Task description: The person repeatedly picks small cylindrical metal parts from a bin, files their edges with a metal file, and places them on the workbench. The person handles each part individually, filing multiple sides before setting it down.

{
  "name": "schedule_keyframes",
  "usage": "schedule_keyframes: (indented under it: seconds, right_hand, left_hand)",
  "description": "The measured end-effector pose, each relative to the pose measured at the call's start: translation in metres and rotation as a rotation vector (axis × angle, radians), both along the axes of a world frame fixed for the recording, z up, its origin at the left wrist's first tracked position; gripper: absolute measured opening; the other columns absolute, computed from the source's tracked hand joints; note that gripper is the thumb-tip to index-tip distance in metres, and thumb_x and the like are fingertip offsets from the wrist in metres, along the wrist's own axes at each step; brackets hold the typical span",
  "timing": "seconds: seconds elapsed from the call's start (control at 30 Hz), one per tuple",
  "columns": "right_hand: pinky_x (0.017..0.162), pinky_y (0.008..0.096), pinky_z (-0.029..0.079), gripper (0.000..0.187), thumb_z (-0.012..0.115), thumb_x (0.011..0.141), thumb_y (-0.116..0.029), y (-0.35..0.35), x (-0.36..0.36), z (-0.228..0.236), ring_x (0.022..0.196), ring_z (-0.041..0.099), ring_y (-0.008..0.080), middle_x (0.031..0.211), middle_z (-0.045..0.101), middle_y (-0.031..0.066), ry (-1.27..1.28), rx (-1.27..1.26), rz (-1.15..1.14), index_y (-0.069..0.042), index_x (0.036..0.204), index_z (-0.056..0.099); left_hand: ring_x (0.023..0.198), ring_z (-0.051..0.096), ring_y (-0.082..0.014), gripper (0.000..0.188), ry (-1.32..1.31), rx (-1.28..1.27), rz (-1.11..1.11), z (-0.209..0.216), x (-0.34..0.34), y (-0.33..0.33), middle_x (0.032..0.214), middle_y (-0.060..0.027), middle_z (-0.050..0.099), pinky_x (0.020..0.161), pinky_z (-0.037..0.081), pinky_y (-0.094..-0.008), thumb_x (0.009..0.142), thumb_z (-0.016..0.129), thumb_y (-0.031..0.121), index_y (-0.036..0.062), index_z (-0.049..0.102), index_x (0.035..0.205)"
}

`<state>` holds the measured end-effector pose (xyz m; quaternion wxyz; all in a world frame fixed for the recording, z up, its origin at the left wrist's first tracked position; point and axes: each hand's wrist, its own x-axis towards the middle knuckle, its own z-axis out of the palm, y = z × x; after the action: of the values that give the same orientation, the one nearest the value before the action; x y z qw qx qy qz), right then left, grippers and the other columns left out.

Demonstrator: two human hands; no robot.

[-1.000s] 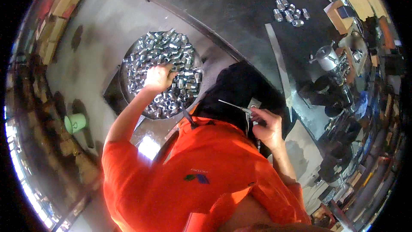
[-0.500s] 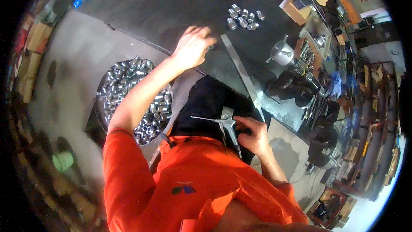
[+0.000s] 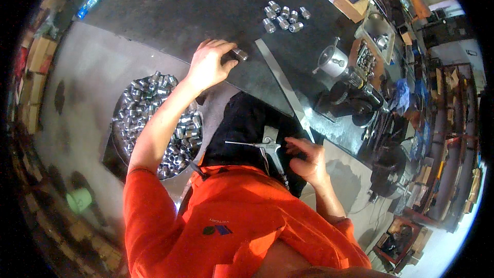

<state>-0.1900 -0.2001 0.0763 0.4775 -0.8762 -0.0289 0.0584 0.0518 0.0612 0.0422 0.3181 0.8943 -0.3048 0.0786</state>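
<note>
While the left hand [image 3: 210,66] grasps a metal fitting [image 3: 240,54], one end covered, right hand [image 3: 310,161] loosely uncurled

A pale green container [image 3: 78,200] is at lower left. Crumpled blue material [image 3: 401,97] lies near shelves [image 3: 454,144] at right.

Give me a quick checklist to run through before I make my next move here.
1. Metal fitting held in the left hand: ok.
2. Held fitting raised off the bench: cannot tell from this overhead view.
3. Right hand gripping the silver blow gun: not ok; its fingers are beside the handle, not around it.
4. Flat metal strip apart from the held fitting: ok, it lies to the right.
5. Loose group of fittings on the bench apart from the held one: ok.
</note>
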Motion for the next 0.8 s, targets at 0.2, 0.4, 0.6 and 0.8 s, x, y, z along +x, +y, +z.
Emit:
schedule_keyframes:
  seconds: [0.2,0.4,0.6,0.8]
  right_hand:
    - [0.072,0.0327,0.055,0.047,0.061,0.064,0.002,-0.001,0.000,0.000,0.080,0.069,0.0276,0.091,0.068,0.0171,0.017,0.010,-0.021,0.000,0.111,0.066]
    - [0.072,0.0327,0.055,0.047,0.061,0.064,0.001,0.000,-0.002,0.002,0.079,0.069,0.0273,0.091,0.068,0.0162,-0.003,-0.006,-0.016,-0.001,0.111,0.066]
    - [0.072,0.0327,0.055,0.048,0.062,0.063,0.000,-0.002,-0.004,0.001,0.079,0.069,0.0274,0.091,0.069,0.0158,0.025,0.003,-0.037,-0.002,0.111,0.066]
    - [0.073,0.0314,0.055,0.050,0.061,0.063,0.001,-0.008,-0.010,0.002,0.080,0.069,0.0255,0.093,0.069,0.0167,0.044,0.028,-0.059,-0.001,0.113,0.066]
  left_hand:
    - [0.112,0.058,-0.0282,0.038,-0.113,0.115,0.020,0.000,-0.002,-0.026,0.112,-0.0109,0.064,0.108,0.035,-0.0498,0.074,0.075,0.022,0.0053,0.068,0.108]
    - [0.111,0.058,-0.0262,0.040,-0.180,0.271,-0.069,0.000,0.011,-0.048,0.106,-0.0090,0.064,0.107,0.035,-0.0489,0.075,0.073,0.024,0.0081,0.067,0.112]
    - [0.108,0.060,-0.0283,0.042,-0.229,0.145,-0.114,-0.004,0.017,-0.053,0.107,-0.0104,0.065,0.105,0.038,-0.0454,0.076,0.074,0.028,0.0065,0.066,0.112]
    - [0.118,0.055,-0.0327,0.052,-0.113,0.017,0.163,-0.003,-0.005,-0.003,0.120,-0.0140,0.062,0.107,0.036,-0.0497,0.076,0.077,0.032,0.0032,0.063,0.117]
